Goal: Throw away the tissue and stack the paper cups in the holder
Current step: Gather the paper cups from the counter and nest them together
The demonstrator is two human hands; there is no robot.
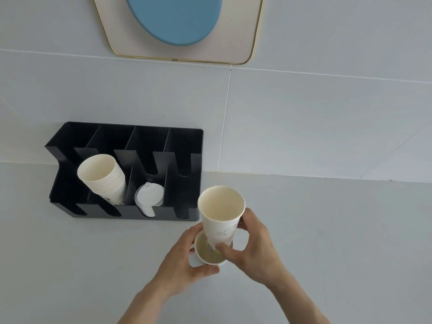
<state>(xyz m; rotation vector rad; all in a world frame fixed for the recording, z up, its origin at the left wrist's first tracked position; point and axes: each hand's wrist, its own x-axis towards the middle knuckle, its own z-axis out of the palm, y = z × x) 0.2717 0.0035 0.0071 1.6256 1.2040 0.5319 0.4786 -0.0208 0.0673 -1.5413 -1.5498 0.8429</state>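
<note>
My right hand grips a tall white paper cup by its lower half, mouth up and empty. Its base sits inside the mouth of a lower paper cup, which my left hand holds around the side just above the counter. The black divided holder stands at the left against the wall. A leaning stack of several white cups fills its second compartment, and white lids lie in the third. No tissue is in view.
The pale grey counter runs to a tiled wall behind. A gold-rimmed panel with a blue oval hangs on the wall above. The holder's leftmost and rightmost compartments hold nothing visible.
</note>
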